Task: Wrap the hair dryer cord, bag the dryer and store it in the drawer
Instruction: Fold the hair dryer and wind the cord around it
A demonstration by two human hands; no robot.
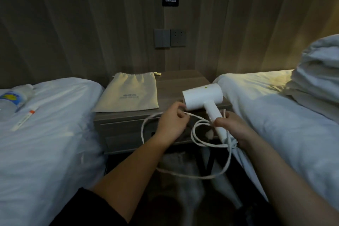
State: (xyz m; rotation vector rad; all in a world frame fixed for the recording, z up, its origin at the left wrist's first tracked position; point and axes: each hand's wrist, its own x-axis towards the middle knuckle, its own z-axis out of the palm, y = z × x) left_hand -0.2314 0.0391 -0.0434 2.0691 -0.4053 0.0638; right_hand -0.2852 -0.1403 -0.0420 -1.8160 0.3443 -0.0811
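A white hair dryer [202,97] hangs in the air over the front of the nightstand [176,82], barrel pointing left. My right hand [233,126] grips its handle together with a loop of the white cord [194,139]. My left hand [172,123] pinches the cord just left of the barrel. More cord droops in wide loops below both hands, down toward the floor. A beige drawstring bag [128,93] lies flat on the nightstand's left half. The drawer front [126,130] under the top looks closed.
A bed with white sheets [45,143] sits on the left, carrying a water bottle [12,99] and a thin packet [25,117]. Another white bed [275,115] with a folded duvet [319,71] is on the right. Wall sockets [169,38] sit above the nightstand.
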